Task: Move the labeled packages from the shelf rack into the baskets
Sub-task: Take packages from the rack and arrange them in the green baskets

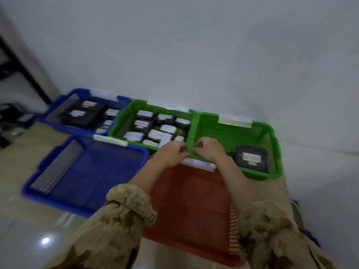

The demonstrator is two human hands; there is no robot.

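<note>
Left hand (172, 154): we see fingers curled above the red basket's (194, 210) far rim; blur hides any grip.
Right hand (207, 150): curled likewise, just beside the left; we cannot tell.
Packages (143, 125): many in the middle green basket (118, 123), a single package (251, 159) in the right green basket (274, 136).

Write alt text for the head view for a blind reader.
A person's left hand and right hand meet, fingers curled, above the far rim of a red basket; blur hides any grip. Behind, the middle green basket is packed with labeled packages, the right green basket holds one package, and a far blue basket and near blue basket sit left.
</note>
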